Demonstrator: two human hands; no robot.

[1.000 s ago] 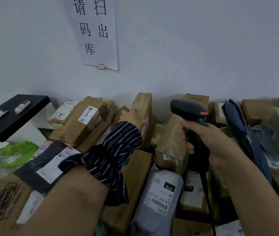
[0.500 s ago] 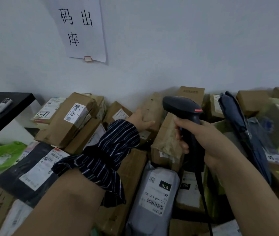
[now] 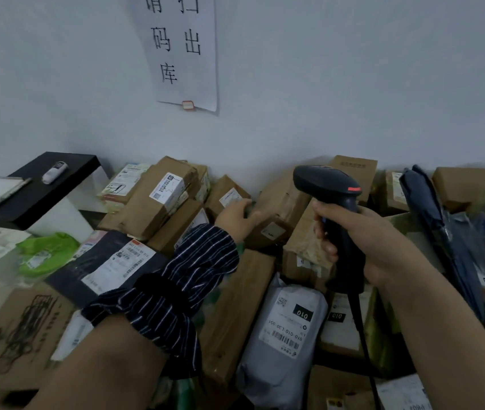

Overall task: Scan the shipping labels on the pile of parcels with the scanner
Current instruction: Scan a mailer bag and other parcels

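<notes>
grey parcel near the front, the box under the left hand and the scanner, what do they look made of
Grey parcel: seems a soft plastic mailer bag, slightly glossy; it sags and wrinkles.
Box that the left hand touches: brown cardboard by the look, matte, with creased edges.
Scanner in the right hand: hard black plastic, dull sheen on its head.

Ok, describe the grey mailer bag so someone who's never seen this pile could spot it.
Find the black scanner gripped in the right hand, near the pile's middle. Just below it lies the grey mailer bag. It is soft grey plastic among brown cardboard boxes, its white label carrying a black 010 patch.
</notes>
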